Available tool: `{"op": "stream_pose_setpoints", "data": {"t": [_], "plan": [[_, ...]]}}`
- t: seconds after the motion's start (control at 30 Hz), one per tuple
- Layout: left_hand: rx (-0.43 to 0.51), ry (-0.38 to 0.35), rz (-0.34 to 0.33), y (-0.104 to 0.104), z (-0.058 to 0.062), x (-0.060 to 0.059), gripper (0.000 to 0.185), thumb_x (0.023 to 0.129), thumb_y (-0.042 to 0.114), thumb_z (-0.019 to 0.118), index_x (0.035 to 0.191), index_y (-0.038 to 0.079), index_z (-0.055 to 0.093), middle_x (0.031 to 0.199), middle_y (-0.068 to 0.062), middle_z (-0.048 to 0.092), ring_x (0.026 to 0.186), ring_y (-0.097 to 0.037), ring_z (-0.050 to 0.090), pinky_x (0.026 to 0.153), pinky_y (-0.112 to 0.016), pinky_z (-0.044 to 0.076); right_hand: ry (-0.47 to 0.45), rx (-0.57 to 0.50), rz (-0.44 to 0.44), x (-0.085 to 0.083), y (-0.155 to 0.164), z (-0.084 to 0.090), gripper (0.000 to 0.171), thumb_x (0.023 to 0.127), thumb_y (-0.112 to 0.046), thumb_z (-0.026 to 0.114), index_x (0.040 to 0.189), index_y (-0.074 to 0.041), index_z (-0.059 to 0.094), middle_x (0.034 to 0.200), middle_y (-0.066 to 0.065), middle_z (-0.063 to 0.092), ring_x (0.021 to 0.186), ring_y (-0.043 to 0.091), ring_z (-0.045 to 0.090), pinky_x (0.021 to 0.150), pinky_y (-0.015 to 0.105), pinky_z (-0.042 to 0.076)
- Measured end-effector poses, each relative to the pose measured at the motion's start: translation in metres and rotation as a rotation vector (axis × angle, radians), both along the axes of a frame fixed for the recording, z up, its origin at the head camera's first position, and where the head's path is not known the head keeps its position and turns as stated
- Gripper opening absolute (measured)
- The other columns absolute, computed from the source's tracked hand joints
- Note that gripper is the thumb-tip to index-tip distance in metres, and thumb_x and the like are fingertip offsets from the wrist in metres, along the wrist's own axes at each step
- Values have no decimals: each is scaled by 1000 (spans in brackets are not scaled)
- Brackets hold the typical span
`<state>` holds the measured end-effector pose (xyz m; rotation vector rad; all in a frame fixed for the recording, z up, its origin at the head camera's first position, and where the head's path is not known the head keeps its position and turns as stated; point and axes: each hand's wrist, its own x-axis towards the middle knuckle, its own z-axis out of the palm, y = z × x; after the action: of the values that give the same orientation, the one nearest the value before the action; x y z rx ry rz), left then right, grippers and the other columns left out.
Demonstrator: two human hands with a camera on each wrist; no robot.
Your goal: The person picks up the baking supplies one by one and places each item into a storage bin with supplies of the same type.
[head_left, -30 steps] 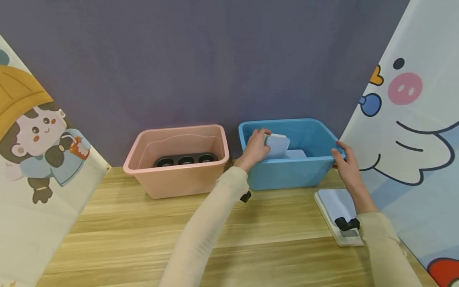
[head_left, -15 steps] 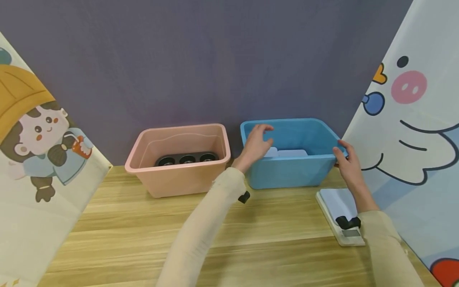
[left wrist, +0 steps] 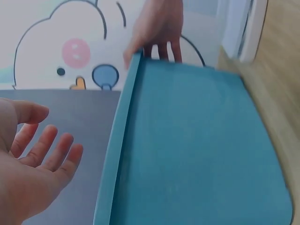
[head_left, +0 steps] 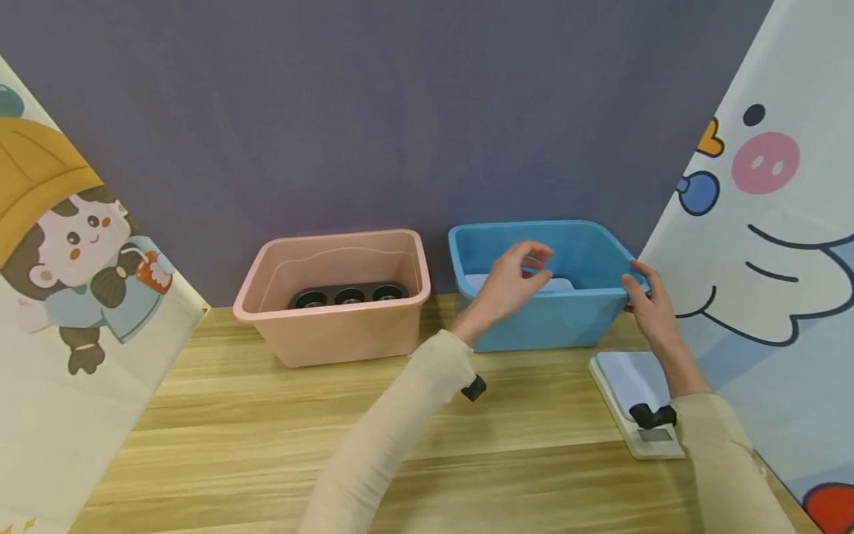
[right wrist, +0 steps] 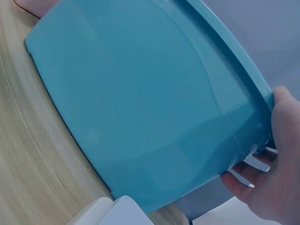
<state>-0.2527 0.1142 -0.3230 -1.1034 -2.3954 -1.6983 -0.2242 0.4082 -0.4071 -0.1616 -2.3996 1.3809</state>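
Observation:
A blue bin (head_left: 534,326) stands at the back of the wooden table, with pale blue flat items (head_left: 557,284) lying inside. My left hand (head_left: 515,280) hovers above the bin's front rim, fingers spread and relaxed, holding nothing; the left wrist view shows the same open palm (left wrist: 33,159) beside the bin's rim (left wrist: 117,154). My right hand (head_left: 646,300) grips the bin's right front corner, thumb on the rim and fingers under it (right wrist: 267,178). The right wrist view looks along the bin's front wall (right wrist: 140,103).
A pink bin (head_left: 333,334) with a dark muffin tray (head_left: 345,296) inside stands left of the blue one. A white kitchen scale (head_left: 637,400) lies on the table (head_left: 267,445) under my right forearm. Cartoon-printed cloths (head_left: 767,245) hang at both sides, a purple wall behind.
My left hand let go of the pale blue item, which now lies in the blue bin, and drew back to the right above the front rim. The right hand stayed on the corner.

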Motion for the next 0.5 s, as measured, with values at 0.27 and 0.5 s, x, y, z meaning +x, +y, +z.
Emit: {"op": "stream_pose_setpoints", "data": {"t": [0.27,0.5], "plan": [[58,33,-54,12,-6,17,25,100,19,58,125,16,59,123,2,60,106,-5,60,88,-16,48,-12,11,-3,-1,2,-1,64,105,-48,37,159,-19,19,159,26,23,107,4,45,75,11,44],[81,42,-81,17,-16,24,22,100,16,57,122,13,60,121,-3,61,100,-7,61,85,-15,49,-13,16,-2,-2,3,-2,64,105,-47,36,159,-17,18,160,24,21,113,12,45,76,11,44]]}}
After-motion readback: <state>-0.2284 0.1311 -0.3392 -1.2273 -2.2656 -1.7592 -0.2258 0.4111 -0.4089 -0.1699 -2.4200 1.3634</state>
